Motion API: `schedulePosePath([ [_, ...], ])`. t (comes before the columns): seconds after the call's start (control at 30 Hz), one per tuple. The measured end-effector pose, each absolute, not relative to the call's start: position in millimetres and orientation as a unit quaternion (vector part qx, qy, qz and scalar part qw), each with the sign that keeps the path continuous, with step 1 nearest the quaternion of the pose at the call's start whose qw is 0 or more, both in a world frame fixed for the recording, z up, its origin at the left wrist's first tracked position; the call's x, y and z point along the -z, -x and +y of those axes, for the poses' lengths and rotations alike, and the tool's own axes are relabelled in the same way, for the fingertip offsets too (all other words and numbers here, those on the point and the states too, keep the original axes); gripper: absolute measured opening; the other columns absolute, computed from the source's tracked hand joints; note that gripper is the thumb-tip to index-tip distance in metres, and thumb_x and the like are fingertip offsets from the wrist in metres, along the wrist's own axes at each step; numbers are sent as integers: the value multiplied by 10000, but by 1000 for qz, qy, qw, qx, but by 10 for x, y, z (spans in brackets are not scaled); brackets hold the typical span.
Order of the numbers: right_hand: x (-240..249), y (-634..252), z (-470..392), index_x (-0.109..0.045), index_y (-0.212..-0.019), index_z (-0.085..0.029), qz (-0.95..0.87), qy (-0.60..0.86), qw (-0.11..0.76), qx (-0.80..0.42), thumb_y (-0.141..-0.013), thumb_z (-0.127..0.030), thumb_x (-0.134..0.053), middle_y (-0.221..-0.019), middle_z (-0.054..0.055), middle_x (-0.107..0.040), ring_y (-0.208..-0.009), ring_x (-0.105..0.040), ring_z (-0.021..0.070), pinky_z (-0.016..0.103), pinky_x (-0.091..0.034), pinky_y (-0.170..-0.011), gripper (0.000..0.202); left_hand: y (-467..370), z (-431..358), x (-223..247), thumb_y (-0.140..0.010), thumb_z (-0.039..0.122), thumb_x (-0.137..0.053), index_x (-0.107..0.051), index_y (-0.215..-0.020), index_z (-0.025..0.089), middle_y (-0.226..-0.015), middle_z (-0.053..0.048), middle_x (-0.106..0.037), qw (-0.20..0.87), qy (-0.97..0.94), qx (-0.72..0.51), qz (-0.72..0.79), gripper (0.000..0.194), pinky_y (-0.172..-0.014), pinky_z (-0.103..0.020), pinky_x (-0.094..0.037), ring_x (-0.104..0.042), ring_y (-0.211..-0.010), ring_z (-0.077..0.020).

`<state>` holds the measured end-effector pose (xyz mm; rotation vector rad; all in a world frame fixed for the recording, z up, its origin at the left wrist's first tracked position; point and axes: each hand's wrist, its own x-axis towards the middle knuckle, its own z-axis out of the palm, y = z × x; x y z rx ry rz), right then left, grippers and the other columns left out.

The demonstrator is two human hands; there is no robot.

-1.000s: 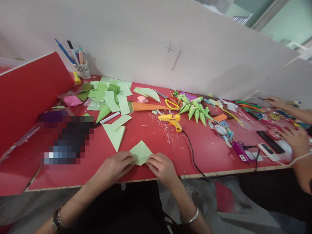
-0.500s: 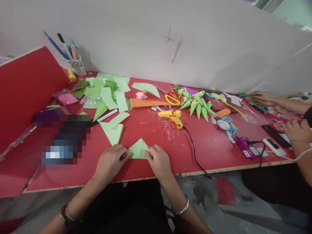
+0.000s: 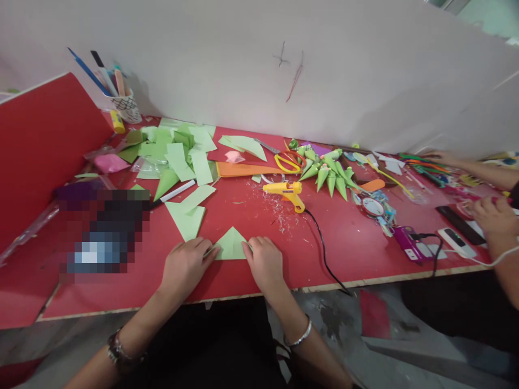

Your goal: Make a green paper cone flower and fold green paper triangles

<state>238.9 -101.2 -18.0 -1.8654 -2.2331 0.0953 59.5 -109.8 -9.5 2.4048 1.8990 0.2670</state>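
A light green sheet of paper (image 3: 232, 245), folded to a triangle with its point away from me, lies on the red table (image 3: 259, 281). My left hand (image 3: 188, 265) pinches its left corner between thumb and fingers. At the right corner, my right hand (image 3: 263, 265) is closed the same way, thumb on the paper. Parts of both corners are hidden under my fingers. Just beyond my left hand lies another cut piece of green paper (image 3: 187, 219) with a strip across it.
A yellow glue gun (image 3: 286, 190) with a black cord lies ahead to the right, near paper shreds. Behind are scissors (image 3: 288, 162), green paper cones (image 3: 330, 175) and green paper scraps (image 3: 178, 156). At far right, a co-worker's hand (image 3: 490, 216) is near a power bank-like white device (image 3: 456, 243).
The folded paper now lies flatter, its layers closer together at the point. Both my hands stay at its corners, with the right thumb drawn slightly back. The view has shifted slightly.
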Motion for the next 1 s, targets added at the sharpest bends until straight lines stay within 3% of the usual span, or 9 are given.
schedulePosePath([
  [0.43,178,-2368,-978,-561,-634,-188,-750,651,114,-26,-863,-315,-509,-649,41,-616,-699,-554,172,260,-313,-555,266,-628,-1065,41,-914,356,-346,-544,-726,172,-693,-31,-607,44,-784,-28,618,330,-490,-250,-301,-563,-579,-169],
  [0.67,202,-2375,-980,-555,-645,-193,-752,648,115,-16,-870,-316,-493,-649,43,-612,-702,-551,177,261,-308,-551,264,-574,-1085,125,-925,348,-308,-528,-782,163,-724,-37,-592,5,-787,-42,615,320,-534,-263,-359,-574,-592,-167],
  [0.83,201,-2376,-975,-551,-638,-196,-754,646,116,-20,-883,-315,-466,-648,48,-610,-692,-545,176,263,-308,-547,285,-372,-1054,120,-914,250,-334,-508,-1105,186,-935,-62,-578,30,-839,-64,540,266,-656,-279,-432,-592,-735,-174],
  [0.9,192,-2377,-972,-555,-644,-195,-754,646,114,-20,-882,-317,-467,-654,48,-614,-694,-545,175,263,-306,-544,281,-307,-1011,86,-898,159,-328,-436,-1237,258,-1050,-64,-561,28,-878,-44,476,370,-730,-291,-435,-581,-864,-185],
  [1.0,177,-2378,-969,-565,-660,-194,-754,648,105,-19,-874,-315,-483,-669,42,-623,-706,-551,173,262,-303,-543,259,-240,-901,47,-864,73,-338,-413,-1269,363,-1224,-35,-523,38,-927,-7,374,503,-841,-334,-402,-515,-1045,-210],
])
